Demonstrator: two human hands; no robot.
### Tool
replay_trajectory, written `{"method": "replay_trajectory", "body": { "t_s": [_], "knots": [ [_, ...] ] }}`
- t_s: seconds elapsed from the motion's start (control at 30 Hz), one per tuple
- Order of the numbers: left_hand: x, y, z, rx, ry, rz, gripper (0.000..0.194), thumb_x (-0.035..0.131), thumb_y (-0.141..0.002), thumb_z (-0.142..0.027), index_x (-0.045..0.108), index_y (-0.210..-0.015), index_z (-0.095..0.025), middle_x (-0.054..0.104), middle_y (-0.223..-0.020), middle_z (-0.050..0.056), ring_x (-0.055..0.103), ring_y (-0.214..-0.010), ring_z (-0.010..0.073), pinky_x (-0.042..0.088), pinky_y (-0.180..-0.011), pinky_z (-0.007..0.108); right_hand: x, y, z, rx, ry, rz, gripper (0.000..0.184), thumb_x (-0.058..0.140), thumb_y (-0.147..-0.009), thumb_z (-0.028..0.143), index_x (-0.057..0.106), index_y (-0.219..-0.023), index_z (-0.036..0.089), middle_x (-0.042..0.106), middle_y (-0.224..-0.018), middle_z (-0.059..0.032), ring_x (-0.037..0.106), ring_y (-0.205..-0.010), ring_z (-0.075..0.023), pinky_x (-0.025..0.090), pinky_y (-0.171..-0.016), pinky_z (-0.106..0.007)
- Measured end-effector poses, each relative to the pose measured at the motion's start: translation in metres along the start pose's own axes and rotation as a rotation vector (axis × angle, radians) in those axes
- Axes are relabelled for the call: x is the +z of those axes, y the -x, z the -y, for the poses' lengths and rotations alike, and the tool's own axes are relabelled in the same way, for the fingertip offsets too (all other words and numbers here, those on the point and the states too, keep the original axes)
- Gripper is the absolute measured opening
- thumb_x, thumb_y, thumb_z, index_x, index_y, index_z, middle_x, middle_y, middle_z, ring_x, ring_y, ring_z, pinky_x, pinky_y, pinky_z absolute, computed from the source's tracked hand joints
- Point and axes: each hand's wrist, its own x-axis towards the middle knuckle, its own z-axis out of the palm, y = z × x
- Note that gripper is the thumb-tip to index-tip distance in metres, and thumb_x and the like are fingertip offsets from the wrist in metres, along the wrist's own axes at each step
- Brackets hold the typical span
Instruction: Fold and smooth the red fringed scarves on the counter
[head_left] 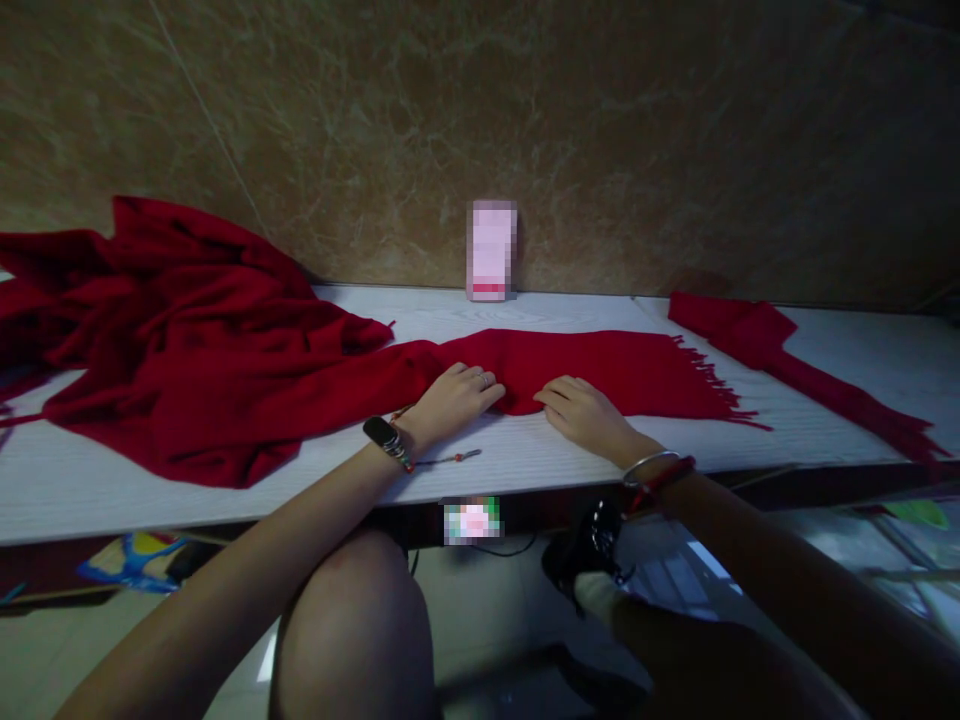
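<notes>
A long red scarf (600, 365) with a fringed right end lies across a narrow white surface. Its left part runs into a large crumpled heap of red cloth (225, 400). My left hand (459, 400), with a ring on one finger, is closed on the scarf where the cloth narrows, its thumb toward the right. A short way to the right, my right hand (581, 408) has its fingers drawn together on the scarf's near edge. The cloth beneath the fingers of both hands is hidden.
A blurred pink box-shaped item (491, 250) stands against the brown marbled wall (600, 130). A narrow red strip of cloth (817, 375) lies at the right of the white surface (420, 470). Below its front edge are a blurred lit item (472, 522) and a black shoe (592, 545).
</notes>
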Motion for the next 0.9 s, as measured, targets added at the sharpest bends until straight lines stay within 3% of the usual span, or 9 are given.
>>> {"method": "replay_trajectory", "body": {
  "t_s": [0.13, 0.23, 0.4, 0.63, 0.77, 0.9],
  "knots": [
    [-0.003, 0.0, -0.001, -0.021, -0.028, 0.05, 0.016, 0.05, -0.09, -0.015, 0.063, -0.098, -0.015, 0.067, -0.093, 0.007, 0.061, -0.088, 0.018, 0.041, -0.074, 0.03, 0.0, 0.001, 0.002, 0.037, 0.058, 0.034, 0.022, 0.047, -0.084, 0.009, 0.068, -0.09, 0.013, 0.068, -0.088, -0.0106, 0.058, -0.08, -0.0213, 0.046, -0.073, -0.034],
    [-0.007, 0.002, -0.001, -0.008, -0.035, 0.102, 0.019, 0.047, -0.091, -0.013, 0.063, -0.1, -0.015, 0.066, -0.099, 0.008, 0.061, -0.093, 0.0183, 0.044, -0.076, 0.029, -0.001, 0.003, 0.006, 0.121, 0.025, -0.01, 0.024, 0.046, -0.084, 0.007, 0.068, -0.093, 0.014, 0.068, -0.088, -0.0093, 0.058, -0.082, -0.0202, 0.046, -0.076, -0.032],
    [-0.011, 0.015, -0.001, -0.135, 0.002, 0.082, 0.026, 0.044, -0.09, -0.009, 0.061, -0.109, -0.013, 0.06, -0.118, 0.013, 0.059, -0.104, 0.0218, 0.049, -0.08, 0.032, -0.002, 0.0, 0.025, 0.224, -0.077, -0.05, 0.023, 0.048, -0.084, 0.008, 0.068, -0.09, 0.017, 0.067, -0.089, -0.008, 0.058, -0.083, -0.0198, 0.045, -0.076, -0.033],
    [-0.009, 0.037, 0.002, -0.147, 0.108, 0.028, 0.028, 0.044, -0.088, -0.006, 0.062, -0.108, -0.014, 0.066, -0.107, 0.009, 0.062, -0.095, 0.0187, 0.05, -0.081, 0.032, 0.0, -0.007, 0.039, 0.193, -0.125, -0.02, 0.021, 0.049, -0.086, 0.009, 0.068, -0.09, 0.017, 0.067, -0.087, -0.0074, 0.057, -0.08, -0.0189, 0.044, -0.074, -0.032],
    [-0.009, 0.038, 0.002, -0.115, 0.082, -0.056, 0.027, 0.045, -0.087, -0.006, 0.062, -0.105, -0.014, 0.067, -0.104, 0.009, 0.062, -0.093, 0.019, 0.048, -0.079, 0.031, -0.003, -0.006, 0.035, 0.17, -0.091, -0.001, 0.021, 0.049, -0.087, 0.008, 0.068, -0.09, 0.016, 0.067, -0.085, -0.0072, 0.058, -0.08, -0.0189, 0.044, -0.074, -0.032],
    [-0.01, 0.035, 0.002, -0.183, 0.012, -0.098, 0.025, 0.045, -0.087, -0.008, 0.064, -0.101, -0.014, 0.068, -0.096, 0.01, 0.062, -0.087, 0.0207, 0.046, -0.076, 0.034, -0.008, -0.015, 0.042, 0.216, -0.13, -0.017, 0.016, 0.056, -0.085, 0.014, 0.066, -0.097, 0.016, 0.068, -0.093, -0.0073, 0.058, -0.085, -0.0203, 0.043, -0.074, -0.033]
  ]
}}
